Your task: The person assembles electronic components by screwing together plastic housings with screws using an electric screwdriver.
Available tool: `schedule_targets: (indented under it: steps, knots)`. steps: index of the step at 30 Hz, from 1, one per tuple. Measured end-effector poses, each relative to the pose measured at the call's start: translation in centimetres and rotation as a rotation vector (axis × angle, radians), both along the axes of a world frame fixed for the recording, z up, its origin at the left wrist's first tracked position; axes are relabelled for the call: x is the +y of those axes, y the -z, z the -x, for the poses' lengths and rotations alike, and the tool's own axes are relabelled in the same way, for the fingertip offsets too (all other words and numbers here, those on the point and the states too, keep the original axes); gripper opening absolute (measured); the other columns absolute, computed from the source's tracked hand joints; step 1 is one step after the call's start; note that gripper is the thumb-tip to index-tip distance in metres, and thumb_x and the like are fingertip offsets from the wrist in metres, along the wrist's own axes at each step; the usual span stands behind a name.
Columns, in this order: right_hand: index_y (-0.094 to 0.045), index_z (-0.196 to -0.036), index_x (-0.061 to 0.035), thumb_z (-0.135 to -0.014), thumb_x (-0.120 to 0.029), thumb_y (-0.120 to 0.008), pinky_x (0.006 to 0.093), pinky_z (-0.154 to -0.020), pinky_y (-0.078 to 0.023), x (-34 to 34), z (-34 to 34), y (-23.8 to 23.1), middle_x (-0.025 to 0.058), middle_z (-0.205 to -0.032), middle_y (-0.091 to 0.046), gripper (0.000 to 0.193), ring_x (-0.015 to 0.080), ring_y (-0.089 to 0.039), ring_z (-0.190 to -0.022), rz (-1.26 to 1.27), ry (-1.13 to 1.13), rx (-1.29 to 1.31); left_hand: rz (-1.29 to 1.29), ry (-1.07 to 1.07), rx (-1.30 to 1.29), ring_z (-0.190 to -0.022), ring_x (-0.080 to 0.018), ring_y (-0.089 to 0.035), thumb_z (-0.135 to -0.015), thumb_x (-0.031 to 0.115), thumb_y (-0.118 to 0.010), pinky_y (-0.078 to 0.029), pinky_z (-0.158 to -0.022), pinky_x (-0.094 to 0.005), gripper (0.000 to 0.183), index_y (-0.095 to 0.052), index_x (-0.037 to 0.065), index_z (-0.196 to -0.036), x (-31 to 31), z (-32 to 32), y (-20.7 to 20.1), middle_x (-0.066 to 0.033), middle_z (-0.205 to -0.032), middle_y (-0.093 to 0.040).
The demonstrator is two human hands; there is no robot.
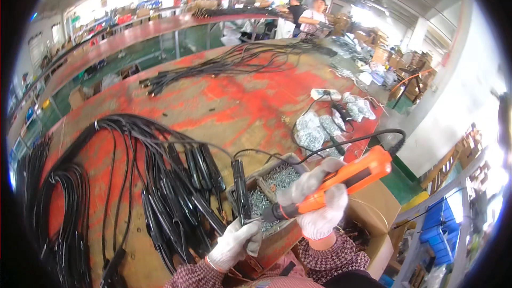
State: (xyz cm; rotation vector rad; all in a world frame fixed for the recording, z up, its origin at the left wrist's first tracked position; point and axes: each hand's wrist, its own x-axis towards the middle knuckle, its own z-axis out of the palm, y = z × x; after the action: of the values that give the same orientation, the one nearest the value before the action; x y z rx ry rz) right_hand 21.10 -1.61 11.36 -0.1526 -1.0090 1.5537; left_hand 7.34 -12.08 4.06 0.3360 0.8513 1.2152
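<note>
A black clamp is held upright by the left hand; the orange electric screwdriver, gripped by the right hand, is applied at its base. Steady alignment is required.

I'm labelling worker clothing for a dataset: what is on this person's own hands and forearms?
Both the left hand and the right hand wear white knitted work gloves with ribbed cuffs. The sleeves are a small red-and-white check pattern, reaching down to the glove cuffs.
</note>
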Motion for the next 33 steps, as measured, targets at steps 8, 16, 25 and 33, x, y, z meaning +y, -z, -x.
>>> schedule_targets:
  steps: [8, 16, 25, 33]
  knots:
    - [-0.048, -0.119, -0.0041, -0.085, -0.016, -0.067, 0.0467, -0.062, -0.056, -0.3, 0.0, -1.7, 0.0082, -0.080, -0.058, 0.041, 0.0240, -0.061, -0.067, 0.100, 0.091, -0.002, 0.021, 0.024, -0.089, -0.055, -0.0107, -0.044, -0.096, 0.015, -0.059, -0.035, -0.049, -0.0252, 0.011, -0.050, 0.009, -0.095, 0.6, -0.2, 0.4, 0.0000, -0.069, -0.046]
    - [-0.048, -0.124, 0.0060, -0.085, 0.007, -0.061, 0.0387, -0.059, -0.058, 0.0, 2.0, -2.1, 0.0104, -0.077, -0.062, 0.040, 0.0212, -0.064, -0.062, 0.088, 0.190, -0.077, 0.160, -0.161, -0.200, -0.055, -0.0087, -0.047, -0.092, 0.014, -0.066, -0.038, -0.047, -0.0229, 0.015, -0.054, 0.009, -0.100, 1.9, -2.4, 3.9, 0.0004, -0.071, -0.051]
    - [-0.046, -0.124, 0.0051, -0.087, 0.000, -0.063, 0.0370, -0.056, -0.056, 1.7, 3.1, -1.2, 0.0100, -0.072, -0.061, 0.041, 0.0206, -0.062, -0.056, 0.027, 0.199, -0.161, 0.214, -0.154, 0.021, -0.056, -0.0087, -0.048, -0.094, 0.023, -0.065, -0.038, -0.048, -0.0241, 0.018, -0.052, 0.011, -0.089, 2.8, -2.7, 2.5, 0.0025, -0.070, -0.049]
    - [-0.054, -0.116, 0.0047, -0.085, 0.005, -0.061, 0.0318, -0.053, -0.052, -0.2, 4.3, -4.3, 0.0085, -0.070, -0.061, 0.032, 0.0176, -0.060, -0.054, 0.040, 0.141, -0.366, 0.157, -0.078, 0.124, -0.052, -0.0074, -0.041, -0.093, 0.021, -0.063, -0.033, -0.046, -0.0231, 0.017, -0.049, 0.013, -0.088, 1.6, -3.5, 3.2, 0.0035, -0.066, -0.045]
